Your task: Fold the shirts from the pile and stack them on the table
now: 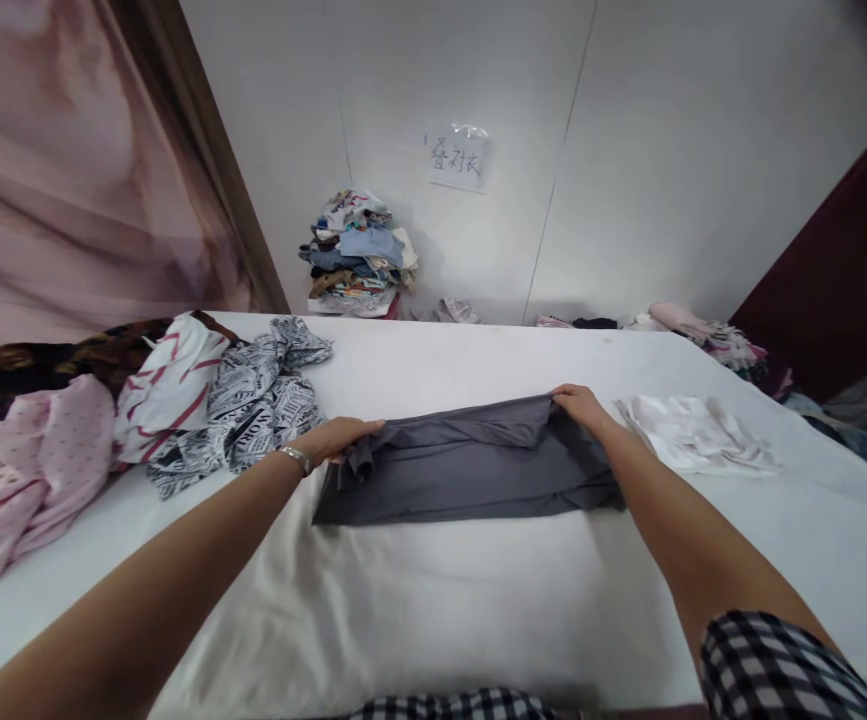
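A dark grey garment [463,480], partly folded into a long strip, lies across the white-covered table in front of me. My left hand [339,440], with a silver bracelet at the wrist, pinches its upper left corner, where the cloth bunches into small folds. Its upper edge is lifted and stretched between both hands. My right hand [579,405] grips that edge near the right end, fingers closed on the fabric. Part of the garment's right end is hidden behind my right forearm.
Left on the table [433,590] lie a pink dotted garment [65,450], a white and red one [174,385] and a black-and-white printed one [260,400]. A folded white garment [695,430] rests at right. Stacked clothes [362,250] stand by the wall, below a paper sign [459,160].
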{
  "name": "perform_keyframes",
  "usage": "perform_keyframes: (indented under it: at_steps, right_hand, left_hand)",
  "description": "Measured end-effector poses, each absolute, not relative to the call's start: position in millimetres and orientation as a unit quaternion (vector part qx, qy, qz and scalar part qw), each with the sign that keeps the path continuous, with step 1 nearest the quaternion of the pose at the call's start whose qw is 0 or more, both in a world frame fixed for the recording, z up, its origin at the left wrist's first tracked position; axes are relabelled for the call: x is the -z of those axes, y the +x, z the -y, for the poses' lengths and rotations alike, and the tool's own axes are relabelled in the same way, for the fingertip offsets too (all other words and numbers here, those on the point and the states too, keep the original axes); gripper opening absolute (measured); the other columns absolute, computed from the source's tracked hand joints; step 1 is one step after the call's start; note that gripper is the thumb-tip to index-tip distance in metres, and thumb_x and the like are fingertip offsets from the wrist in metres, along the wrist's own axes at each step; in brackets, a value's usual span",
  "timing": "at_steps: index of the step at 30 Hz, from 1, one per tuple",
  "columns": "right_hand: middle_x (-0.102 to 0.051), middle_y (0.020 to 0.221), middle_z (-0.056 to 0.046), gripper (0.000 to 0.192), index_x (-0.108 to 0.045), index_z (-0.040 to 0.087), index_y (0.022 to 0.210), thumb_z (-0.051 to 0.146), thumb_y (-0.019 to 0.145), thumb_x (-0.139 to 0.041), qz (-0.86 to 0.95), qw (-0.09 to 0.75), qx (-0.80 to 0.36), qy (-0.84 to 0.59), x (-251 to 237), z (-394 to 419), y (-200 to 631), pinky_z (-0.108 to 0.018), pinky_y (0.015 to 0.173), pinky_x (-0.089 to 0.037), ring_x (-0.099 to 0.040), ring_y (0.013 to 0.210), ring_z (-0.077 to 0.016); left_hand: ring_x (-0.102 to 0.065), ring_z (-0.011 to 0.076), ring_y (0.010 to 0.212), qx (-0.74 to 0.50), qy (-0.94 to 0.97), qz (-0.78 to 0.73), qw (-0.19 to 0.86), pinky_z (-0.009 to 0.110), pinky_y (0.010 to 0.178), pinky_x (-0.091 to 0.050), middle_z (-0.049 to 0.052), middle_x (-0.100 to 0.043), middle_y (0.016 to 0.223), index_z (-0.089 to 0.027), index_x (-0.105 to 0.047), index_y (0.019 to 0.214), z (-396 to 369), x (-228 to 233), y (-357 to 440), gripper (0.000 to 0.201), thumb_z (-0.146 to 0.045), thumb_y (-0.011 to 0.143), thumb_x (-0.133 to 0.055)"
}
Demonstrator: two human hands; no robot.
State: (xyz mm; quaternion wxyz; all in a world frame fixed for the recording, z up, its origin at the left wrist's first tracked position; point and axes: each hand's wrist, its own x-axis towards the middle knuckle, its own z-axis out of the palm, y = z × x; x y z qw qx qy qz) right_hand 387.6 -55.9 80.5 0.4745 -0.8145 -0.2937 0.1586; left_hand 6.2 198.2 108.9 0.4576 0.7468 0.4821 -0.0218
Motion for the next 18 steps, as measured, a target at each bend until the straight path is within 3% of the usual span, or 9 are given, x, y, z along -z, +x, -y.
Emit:
perform_keyframes:
  at_steps: [4,8,10,14,18]
  right_hand:
    - [-0.067,0.063,0.0,0.011,-0.068,0.018,0.065,0.021,0.062,-0.058,0.282,0.473,-0.17,-0.817,-73,54,394,-0.027,0.07,-0.045,-0.059,0.067,-0.016]
    - [-0.067,0.064,0.001,0.011,-0.068,0.019,0.067,0.025,0.064,-0.058,0.278,0.482,-0.183,-0.81,-67,56,397,-0.026,0.067,-0.044,-0.058,0.067,-0.0158]
    - [-0.068,0.067,0.0,0.013,-0.067,0.019,0.071,0.027,0.065,-0.059,0.261,0.505,-0.178,-0.803,-64,55,399,-0.027,0.067,-0.046,-0.06,0.068,-0.0164]
    - [-0.068,0.067,-0.002,0.014,-0.066,0.02,0.074,0.031,0.067,-0.06,0.211,0.525,-0.153,-0.81,-57,51,403,-0.03,0.064,-0.047,-0.061,0.068,-0.0194]
    - [-0.07,0.075,-0.006,0.01,-0.067,0.02,0.073,0.026,0.069,-0.062,0.207,0.5,-0.118,-0.833,-60,47,405,-0.033,0.073,-0.048,-0.063,0.079,-0.0233]
  left_hand:
    - [-0.068,0.0235,0.085,0.034,0.867,-0.415,0.275,0.028,0.072,-0.05,0.006,-0.075,0.088,-0.02,-0.072,0.088,-198,-102,2,0.027,-0.039,0.069,-0.066]
    - [-0.065,0.0271,0.109,0.045,0.917,-0.375,0.131,0.032,0.087,-0.05,0.008,-0.071,0.121,-0.023,-0.07,0.11,-176,-108,-2,0.041,-0.018,0.072,-0.056]
    - [-0.066,0.0286,0.109,0.052,0.924,-0.373,0.065,0.035,0.085,-0.051,0.009,-0.07,0.123,-0.023,-0.069,0.114,-166,-115,-4,0.042,-0.014,0.077,-0.05]
    - [-0.068,0.0282,0.099,0.023,0.924,-0.378,-0.05,0.035,0.077,-0.051,0.012,-0.072,0.106,-0.018,-0.071,0.101,-157,-129,-8,0.037,-0.016,0.09,-0.036]
    - [-0.066,0.0259,0.101,-0.048,0.935,-0.346,-0.064,0.034,0.08,-0.051,0.011,-0.07,0.106,-0.018,-0.07,0.103,-157,-126,-13,0.034,-0.019,0.092,-0.037]
